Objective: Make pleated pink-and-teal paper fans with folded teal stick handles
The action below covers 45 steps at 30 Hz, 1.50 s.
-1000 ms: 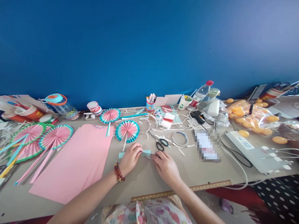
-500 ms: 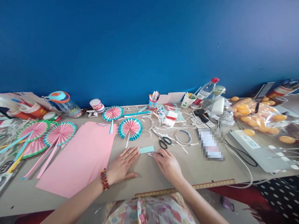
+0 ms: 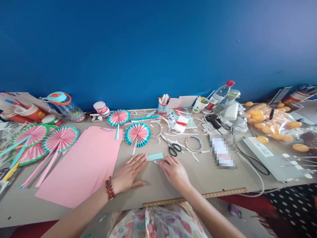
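Observation:
My left hand point(image 3: 130, 174) lies flat on the table with its fingers spread. Its fingertips press on the left end of a short light-blue paper strip point(image 3: 155, 156). Just below that strip, my right hand point(image 3: 175, 173) is closed in a pinch on a small slim pale tool point(image 3: 156, 162), mostly hidden by the fingers; its exact kind is too small to make out. Black-handled scissors point(image 3: 174, 149) rest just beyond my right hand. A pink-and-blue pleated paper fan point(image 3: 138, 135) lies beyond my left hand, with a pale strip hanging from it.
Pink paper sheets point(image 3: 79, 165) lie at the left, near more paper fans point(image 3: 61, 139). A tape roll point(image 3: 194, 144), a glue gun point(image 3: 214, 121), a bottle point(image 3: 219, 96) and a power strip point(image 3: 260, 148) occupy the right. A patterned strip point(image 3: 195, 197) runs along the front edge.
My right hand has shifted slightly left along the blue strip, still pinching the small tool. My left hand keeps its place on the strip. The camera view has tilted a little.

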{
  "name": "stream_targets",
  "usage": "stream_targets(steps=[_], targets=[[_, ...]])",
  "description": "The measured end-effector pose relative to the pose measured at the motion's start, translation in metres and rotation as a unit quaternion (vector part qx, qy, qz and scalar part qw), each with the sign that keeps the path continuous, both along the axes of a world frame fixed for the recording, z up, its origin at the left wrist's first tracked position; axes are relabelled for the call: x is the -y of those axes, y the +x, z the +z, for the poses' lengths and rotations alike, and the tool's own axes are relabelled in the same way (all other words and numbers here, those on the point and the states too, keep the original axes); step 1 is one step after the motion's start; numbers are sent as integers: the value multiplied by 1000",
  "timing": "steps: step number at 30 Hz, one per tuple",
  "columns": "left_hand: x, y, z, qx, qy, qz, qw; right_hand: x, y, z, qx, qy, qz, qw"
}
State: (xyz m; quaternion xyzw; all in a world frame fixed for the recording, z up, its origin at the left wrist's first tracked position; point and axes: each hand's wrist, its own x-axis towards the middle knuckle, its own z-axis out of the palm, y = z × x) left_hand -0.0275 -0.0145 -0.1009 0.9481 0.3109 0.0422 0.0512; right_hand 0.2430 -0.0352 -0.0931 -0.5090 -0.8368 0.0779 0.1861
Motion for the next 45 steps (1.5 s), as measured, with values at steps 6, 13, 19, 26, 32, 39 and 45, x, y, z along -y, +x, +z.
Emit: stream_targets(steps=[6,13,19,26,32,39,45], targets=[[1,1,1,7,-2,0,1000,2,-6,1,6,0,-3,1000],[1,1,0,12,-2,5,1000,3,-15,5,14,-6,-1,1000],[1,1,0,19,-5,8,1000,3,-20,3,19,-3,0,1000],[-3,-20,4,40,-15,1,999,3,-19,4,17,9,3,1000],[-5,-26,-1,39,-3,5,999,0,-24,4,19,10,2,1000],[-4,-25,-2,37,-15,16,999,4,-26,0,15,4,8,1000],[-4,-26,-4,35,-21,14,999,5,-34,2,19,-2,1,1000]])
